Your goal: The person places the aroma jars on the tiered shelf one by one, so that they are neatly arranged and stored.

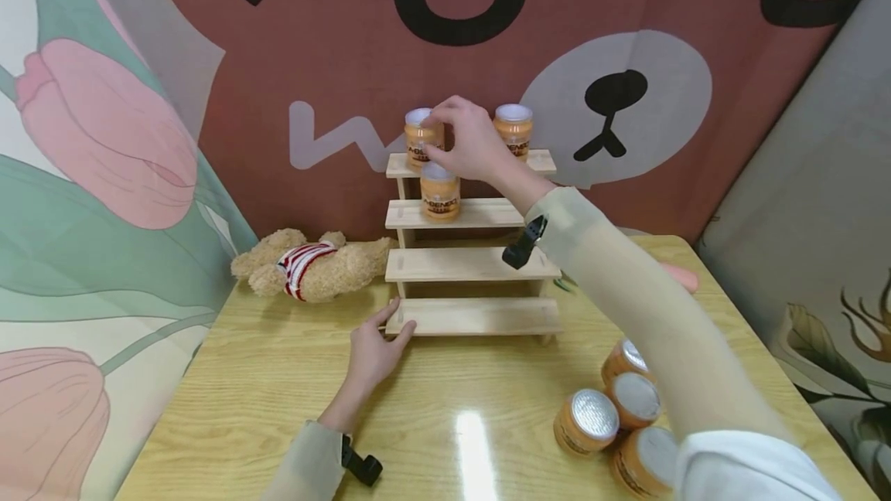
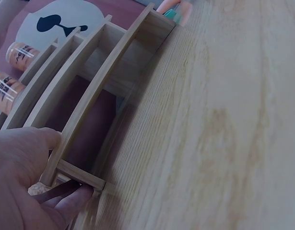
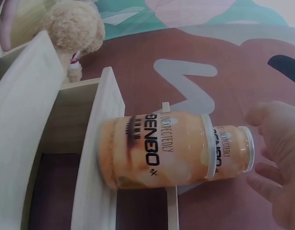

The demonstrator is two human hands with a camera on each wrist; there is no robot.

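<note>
A four-step wooden display shelf (image 1: 473,317) stands on the table. My left hand (image 1: 376,350) grips its lowest step at the left end; the left wrist view shows the thumb on the front edge and fingers around the end piece. One orange can (image 1: 441,198) stands upright on the second step from the top. Behind it, a second can (image 1: 416,138) and a third can (image 1: 513,124) stand on the top step. My right hand (image 1: 473,141) hovers by the two left cans with its fingers parted. In the right wrist view, a gap separates its fingers (image 3: 265,175) from both cans.
Several more orange cans (image 1: 592,416) stand at the table's front right, under the right forearm. A plush bear (image 1: 327,265) lies left of the shelf. A pink object (image 1: 678,277) lies partly hidden behind the right arm. A printed curtain (image 1: 334,60) hangs behind.
</note>
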